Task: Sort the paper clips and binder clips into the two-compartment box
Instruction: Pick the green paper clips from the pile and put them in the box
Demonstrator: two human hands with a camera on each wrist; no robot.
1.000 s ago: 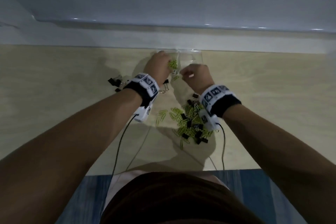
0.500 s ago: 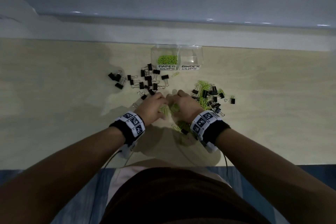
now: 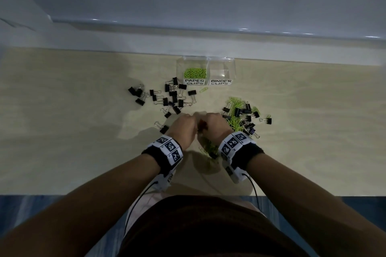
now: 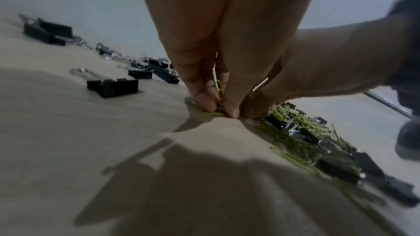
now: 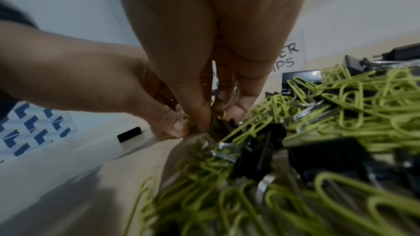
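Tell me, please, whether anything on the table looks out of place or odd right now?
One green paper clip lies alone on the table just in front of the box, outside the PAPER CLIPS compartment that already holds clips. The BINDER CLIPS compartment looks empty, while black binder clips lie scattered.

From the head we looked steeply down the table (image 3: 62,131); each wrist view sat low and close, sharing the mixed clip pile (image 4: 306,141) at near right.
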